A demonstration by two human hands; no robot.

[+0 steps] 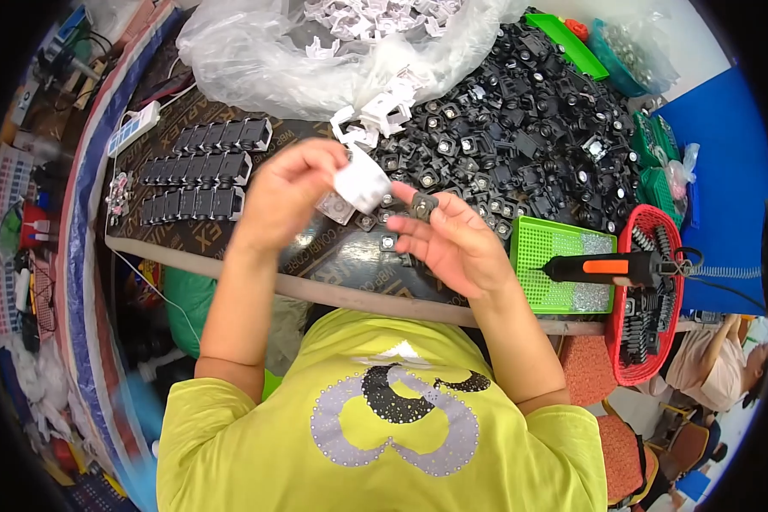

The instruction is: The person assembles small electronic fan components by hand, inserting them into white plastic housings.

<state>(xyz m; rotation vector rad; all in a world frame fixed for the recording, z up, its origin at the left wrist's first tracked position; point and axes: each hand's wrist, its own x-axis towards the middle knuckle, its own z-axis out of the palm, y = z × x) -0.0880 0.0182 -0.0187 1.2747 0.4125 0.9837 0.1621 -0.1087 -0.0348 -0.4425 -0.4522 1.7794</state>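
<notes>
My left hand pinches a white plastic part, blurred by motion, above the table. Close to its right, my right hand holds a small dark square part between thumb and fingers, the other fingers half curled. Below the white part, a pale square piece lies on the dark table. Beyond both hands spreads a large heap of black parts with shiny round centres. White plastic parts spill toward my hands from a clear plastic bag.
Three rows of black assembled units lie left, near a white power strip. At right, a black-and-orange electric screwdriver rests across a green tray of small screws, beside a red basket. Another person sits far right.
</notes>
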